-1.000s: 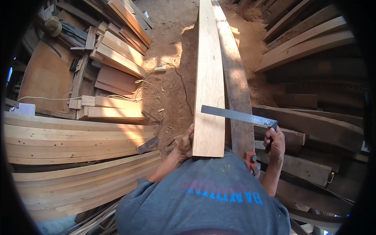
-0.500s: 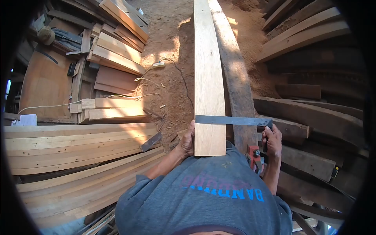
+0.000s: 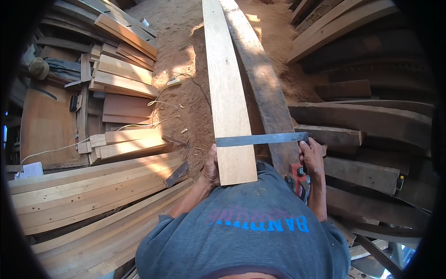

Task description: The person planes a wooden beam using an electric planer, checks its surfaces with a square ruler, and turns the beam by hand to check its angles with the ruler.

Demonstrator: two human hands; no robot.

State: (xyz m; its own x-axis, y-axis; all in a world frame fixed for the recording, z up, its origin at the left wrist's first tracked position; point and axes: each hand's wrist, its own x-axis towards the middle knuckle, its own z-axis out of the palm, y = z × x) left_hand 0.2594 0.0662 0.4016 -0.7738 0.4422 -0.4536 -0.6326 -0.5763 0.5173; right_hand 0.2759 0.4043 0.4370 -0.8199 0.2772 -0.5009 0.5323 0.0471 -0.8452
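Observation:
A long pale board [image 3: 228, 93] runs away from my body, its near end against my shirt. My left hand [image 3: 211, 168] grips the board's left edge near that end, thumb up. In my right hand [image 3: 312, 156] is the dark handle of a metal square [image 3: 260, 139]. The square's blade lies across the board, its tip at the left edge close to my left thumb. The handle stands off to the right of the board, beyond a thick weathered beam [image 3: 269, 88].
A red tool [image 3: 298, 172] sits by the beam's near end. Stacked planks [image 3: 97, 186] fill the left side, with shorter pieces [image 3: 125, 74] behind. Dark timbers [image 3: 357, 116] lie at the right. A cable with a white socket [image 3: 173, 83] crosses the dusty ground.
The square's blade has come down and left until it spans the board, my right hand moving with it. My left hand stays at the board's edge. The view has shifted, so the board appears more tilted.

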